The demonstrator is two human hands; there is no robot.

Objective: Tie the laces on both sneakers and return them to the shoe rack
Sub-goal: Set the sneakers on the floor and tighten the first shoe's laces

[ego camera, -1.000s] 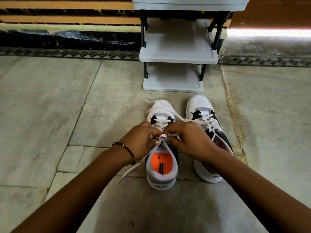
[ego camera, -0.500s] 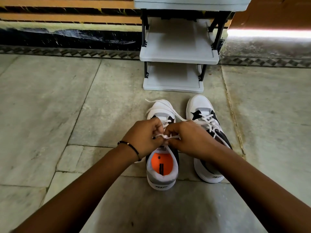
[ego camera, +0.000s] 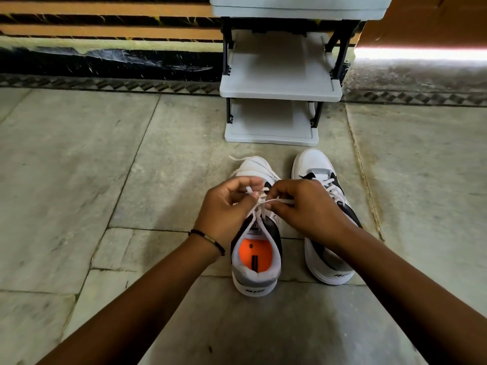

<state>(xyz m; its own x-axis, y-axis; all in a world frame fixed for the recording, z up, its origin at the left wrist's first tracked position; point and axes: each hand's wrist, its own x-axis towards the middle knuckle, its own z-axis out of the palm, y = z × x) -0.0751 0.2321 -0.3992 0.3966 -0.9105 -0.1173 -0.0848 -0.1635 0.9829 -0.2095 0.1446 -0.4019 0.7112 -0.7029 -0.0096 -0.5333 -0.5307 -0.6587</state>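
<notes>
Two white, black and grey sneakers stand side by side on the stone floor, toes toward the shoe rack (ego camera: 280, 88). The left sneaker (ego camera: 256, 270) has an orange insole and its white laces (ego camera: 259, 204) are drawn up over the tongue. My left hand (ego camera: 226, 209) pinches one strand of those laces and my right hand (ego camera: 300, 206) pinches the other, the two meeting above the tongue. The right sneaker (ego camera: 313, 167) sits partly under my right wrist, its laces lying loose across the top.
The grey plastic shoe rack with black posts stands against the wall directly beyond the sneakers, its lower shelves bare. Pale stone slabs (ego camera: 79, 167) spread to both sides. A dark skirting (ego camera: 105, 61) and patterned border run along the wall.
Both hands have lifted slightly and moved toward the toe, drawing the lace strands up and apart over the left sneaker's tongue. Neither sneaker has shifted.
</notes>
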